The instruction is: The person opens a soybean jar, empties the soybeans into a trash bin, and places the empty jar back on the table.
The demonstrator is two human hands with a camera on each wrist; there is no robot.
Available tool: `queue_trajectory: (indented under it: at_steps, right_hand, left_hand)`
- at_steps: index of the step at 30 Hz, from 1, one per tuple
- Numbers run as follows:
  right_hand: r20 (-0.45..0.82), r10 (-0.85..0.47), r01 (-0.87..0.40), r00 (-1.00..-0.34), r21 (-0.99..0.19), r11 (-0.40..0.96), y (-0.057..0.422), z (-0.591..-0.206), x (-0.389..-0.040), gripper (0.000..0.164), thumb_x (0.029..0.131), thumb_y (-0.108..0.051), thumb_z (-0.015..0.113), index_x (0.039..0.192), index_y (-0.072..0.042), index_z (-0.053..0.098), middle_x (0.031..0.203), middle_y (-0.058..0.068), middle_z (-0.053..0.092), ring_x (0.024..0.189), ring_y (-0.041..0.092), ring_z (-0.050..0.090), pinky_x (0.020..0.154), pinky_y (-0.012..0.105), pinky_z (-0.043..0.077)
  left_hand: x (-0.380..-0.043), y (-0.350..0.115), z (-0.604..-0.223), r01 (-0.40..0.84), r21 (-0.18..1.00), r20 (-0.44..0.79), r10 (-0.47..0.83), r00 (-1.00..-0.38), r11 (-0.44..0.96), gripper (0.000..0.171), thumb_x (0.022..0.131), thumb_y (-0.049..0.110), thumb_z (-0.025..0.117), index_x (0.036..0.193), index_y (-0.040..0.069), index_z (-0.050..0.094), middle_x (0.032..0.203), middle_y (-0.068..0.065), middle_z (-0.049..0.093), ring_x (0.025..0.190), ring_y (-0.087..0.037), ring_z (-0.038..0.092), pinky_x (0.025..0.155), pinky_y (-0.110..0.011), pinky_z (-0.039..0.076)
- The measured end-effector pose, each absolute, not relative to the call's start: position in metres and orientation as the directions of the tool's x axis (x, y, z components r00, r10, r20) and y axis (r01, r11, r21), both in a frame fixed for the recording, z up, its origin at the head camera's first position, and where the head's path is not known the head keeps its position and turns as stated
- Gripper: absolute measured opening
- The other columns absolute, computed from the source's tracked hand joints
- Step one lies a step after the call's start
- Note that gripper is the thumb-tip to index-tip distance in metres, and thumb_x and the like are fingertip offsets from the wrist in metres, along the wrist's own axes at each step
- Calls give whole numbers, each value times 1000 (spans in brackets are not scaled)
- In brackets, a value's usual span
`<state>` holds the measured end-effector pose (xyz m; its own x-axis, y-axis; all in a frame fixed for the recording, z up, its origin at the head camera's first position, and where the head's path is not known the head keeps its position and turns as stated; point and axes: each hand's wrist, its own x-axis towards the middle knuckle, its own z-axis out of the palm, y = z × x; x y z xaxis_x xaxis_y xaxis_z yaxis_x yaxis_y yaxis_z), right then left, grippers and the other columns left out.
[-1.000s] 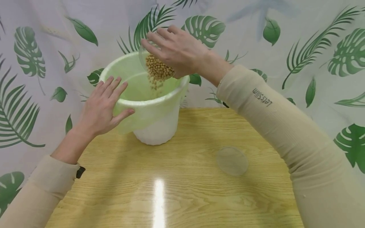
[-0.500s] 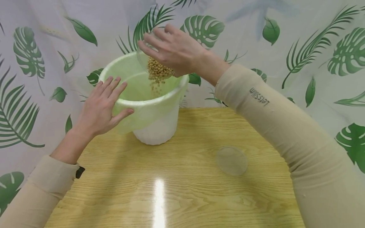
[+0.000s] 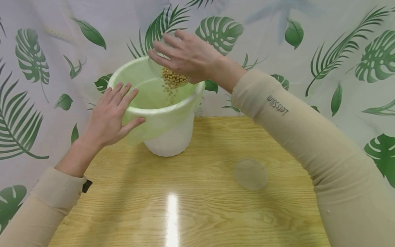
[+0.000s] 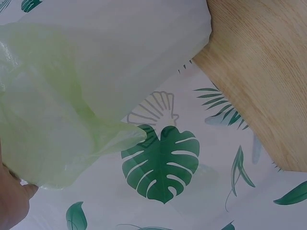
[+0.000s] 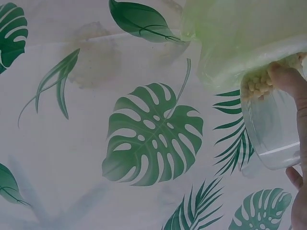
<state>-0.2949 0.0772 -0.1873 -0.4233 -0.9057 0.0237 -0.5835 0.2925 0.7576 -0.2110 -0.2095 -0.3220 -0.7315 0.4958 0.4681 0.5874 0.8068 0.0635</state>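
A white bin [image 3: 172, 140] lined with a thin light-green plastic bag [image 3: 157, 118] stands at the back of the table in the head view. My left hand [image 3: 108, 118] rests at its near-left rim, fingers extended over the edge and thumb along the outside of the bag. Above the opening, my right hand [image 3: 192, 56] grips a clear round container [image 5: 273, 134], tipped over. Tan soybeans [image 3: 173, 77] pour from its mouth and drop into the lined bin. The right wrist view catches part of the gripping hand and some beans by the container's lower lip.
A clear round lid [image 3: 251, 174] lies flat on the wooden table [image 3: 216, 206], right of the bin. Behind the table hangs a white cloth [image 3: 262, 44] printed with green leaves. The left wrist view shows a table edge close to the bin.
Soybeans keep falling and fewer show in the container. My right hand has tipped it further, its fingers shifting slightly to the left. The left hand and bin have stayed put.
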Motion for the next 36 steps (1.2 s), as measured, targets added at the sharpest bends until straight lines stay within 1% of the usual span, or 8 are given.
queue_trajectory:
  at_steps: [4,8,12,15,20,23,27,36]
  right_hand:
    - [9,-916,-558,-402,790,253,76,-187,-296,93,89,-18,75,166,-6,23,164,23,40,146,42,47,113,51,51]
    - [-4,-914,-529,-407,817,232,76,-187,-296,86,96,-16,70,166,-4,22,164,23,39,148,44,46,116,53,50]
    - [3,-916,-480,-401,851,213,78,-186,-297,78,102,-15,66,166,-4,23,164,22,41,148,43,47,115,52,51]
    - [20,-927,-443,-374,874,197,79,-187,-298,74,104,-12,64,166,-6,25,163,20,43,147,41,49,112,50,53]
    - [45,-946,-413,-320,892,182,79,-188,-299,63,107,-6,55,165,-10,30,162,17,45,145,39,51,108,47,55]
    - [49,-951,-399,-305,900,174,79,-189,-298,58,109,-5,50,164,-10,32,162,16,46,144,39,52,107,46,55]
    - [42,-950,-379,-309,911,164,78,-188,-297,56,110,-6,47,164,-11,32,162,16,46,144,39,52,105,45,54]
    - [-26,-939,-358,-343,928,105,73,-188,-294,60,110,-7,48,166,-10,27,167,16,40,148,41,47,110,48,52]
  left_hand:
    - [-211,-209,-322,586,59,472,494,-730,808,107,97,87,18,160,4,43,166,-25,42,157,-47,35,132,-62,26]
    - [-212,-208,-323,586,60,480,492,-726,808,108,97,87,17,160,3,43,165,-25,43,157,-47,36,132,-62,26]
    - [-212,-208,-323,588,63,486,489,-724,807,108,97,87,17,159,3,44,165,-25,43,156,-47,36,132,-62,25]
    - [-211,-208,-322,589,66,488,489,-723,806,108,97,87,17,159,3,44,165,-25,43,156,-47,36,132,-61,25]
    - [-211,-208,-322,586,66,479,490,-728,807,107,97,87,18,160,4,43,166,-25,42,157,-47,35,132,-62,26]
    - [-211,-208,-322,585,64,475,491,-730,808,107,97,87,18,160,4,43,166,-25,42,157,-47,35,132,-62,26]
    - [-211,-208,-322,584,59,479,491,-728,809,107,97,87,18,160,4,43,165,-25,43,157,-47,36,132,-62,26]
    - [-211,-208,-321,588,66,474,493,-730,806,105,97,86,20,160,5,43,166,-25,42,157,-47,35,132,-62,26]
